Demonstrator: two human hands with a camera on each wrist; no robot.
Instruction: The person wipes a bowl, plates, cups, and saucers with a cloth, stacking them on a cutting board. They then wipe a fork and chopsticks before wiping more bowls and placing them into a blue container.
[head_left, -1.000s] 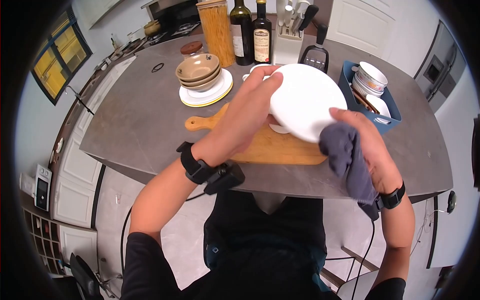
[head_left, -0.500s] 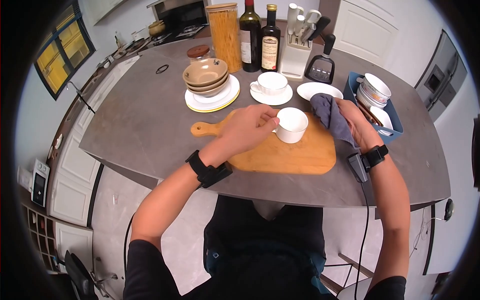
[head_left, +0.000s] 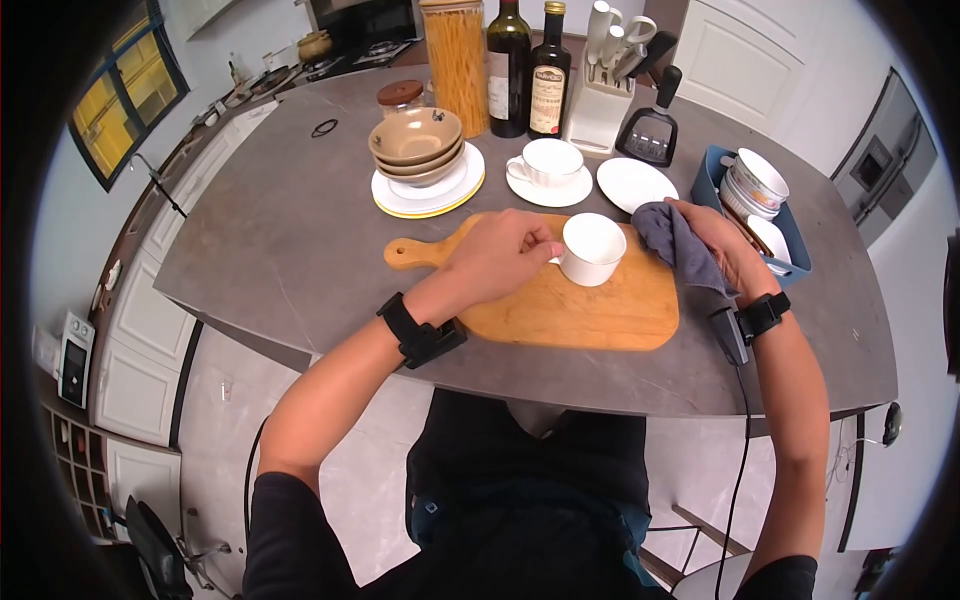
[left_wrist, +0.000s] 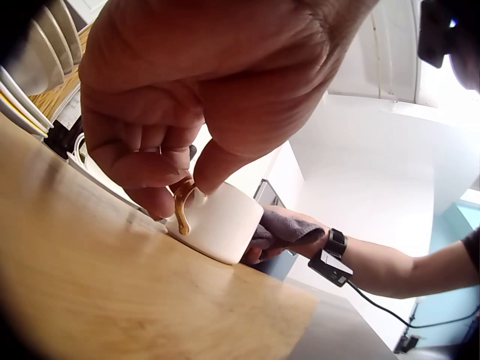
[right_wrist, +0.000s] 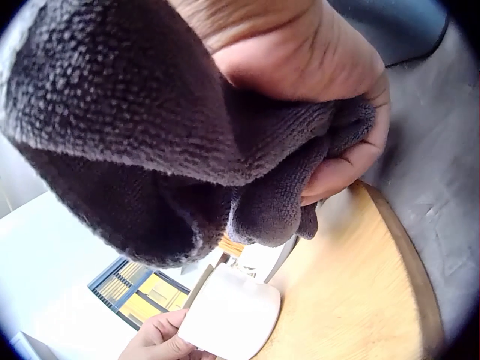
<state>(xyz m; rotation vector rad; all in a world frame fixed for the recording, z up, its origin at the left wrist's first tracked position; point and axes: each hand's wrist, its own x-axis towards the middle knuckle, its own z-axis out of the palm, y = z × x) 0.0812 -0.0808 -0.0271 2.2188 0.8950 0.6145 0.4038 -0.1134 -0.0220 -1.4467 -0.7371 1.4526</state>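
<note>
A white cup (head_left: pixel 592 262) stands upright on the wooden cutting board (head_left: pixel 580 322). My left hand (head_left: pixel 500 253) pinches its gold-coloured handle (left_wrist: pixel 181 210) between thumb and fingers, as the left wrist view shows. To the right of the cup, my right hand (head_left: pixel 725 245) grips a bunched dark grey cloth (head_left: pixel 682 248) over the board's right edge. The cloth's folds hang toward the cup without covering it in the head view. Just behind the board lie a white saucer (head_left: pixel 637 184) and a second white cup (head_left: pixel 552 160) on its own saucer (head_left: pixel 530 191).
Brown bowls (head_left: pixel 415 137) sit stacked on plates (head_left: pixel 430 205) at the back left. A blue bin (head_left: pixel 797 258) with bowls stands at the right. Behind are a pasta jar (head_left: pixel 457 70), two bottles (head_left: pixel 548 90), a knife block (head_left: pixel 597 115) and a black spatula (head_left: pixel 650 138).
The white saucer, held up in both hands a second ago, now lies on the counter behind the board. My left hand has come to the cup's handle; the right hand keeps the cloth.
</note>
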